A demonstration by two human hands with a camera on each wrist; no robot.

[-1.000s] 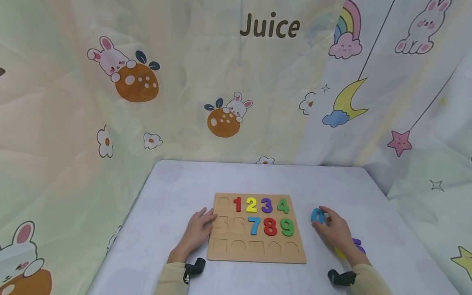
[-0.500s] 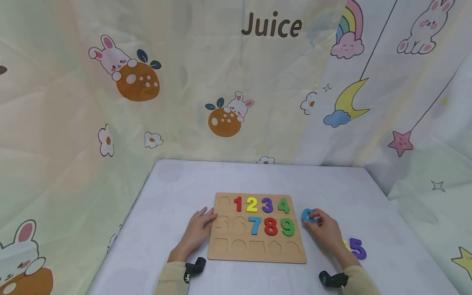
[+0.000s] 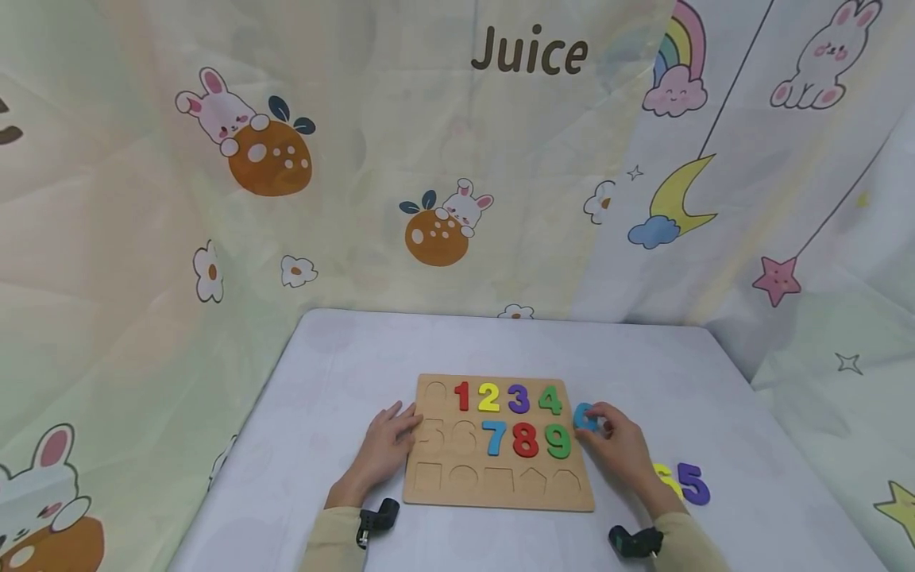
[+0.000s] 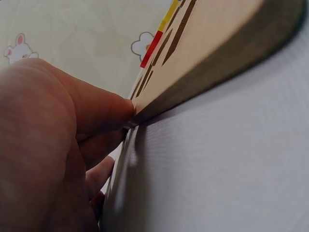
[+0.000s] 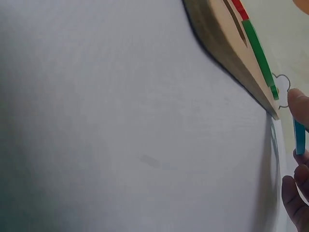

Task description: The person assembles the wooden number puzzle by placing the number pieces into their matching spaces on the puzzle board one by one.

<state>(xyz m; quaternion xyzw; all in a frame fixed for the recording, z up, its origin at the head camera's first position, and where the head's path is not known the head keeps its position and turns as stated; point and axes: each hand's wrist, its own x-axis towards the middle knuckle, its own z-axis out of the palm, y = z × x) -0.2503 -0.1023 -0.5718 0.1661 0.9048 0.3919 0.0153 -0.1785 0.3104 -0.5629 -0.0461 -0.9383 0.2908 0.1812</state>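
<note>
A flat wooden number puzzle board (image 3: 472, 457) lies on the table; a red 1, yellow 2, purple 3, green 4, blue 7, red 8 and green 9 sit in its recesses. My left hand (image 3: 386, 441) is at the board's left edge with relaxed fingers; in the left wrist view a fingertip (image 4: 126, 108) touches the board's edge. Between the thumb and fingers of my right hand (image 3: 622, 445) is a blue number 0 (image 3: 582, 416), pinched just off the board's right edge. From the right wrist, the blue piece (image 5: 299, 137) shows edge-on, above the tabletop.
To the right of the board lie a purple 5 (image 3: 691, 485) and a yellow 6 (image 3: 667, 479), the latter partly hidden by the right forearm. Outlined empty recesses (image 3: 434, 389) show on the board. Behind the white table (image 3: 357, 349) hangs a printed cloth (image 3: 357, 238).
My right hand has moved left with the blue 0, from well right of the board to its right edge, uncovering the 5 and part of the 6. The left hand stays put.
</note>
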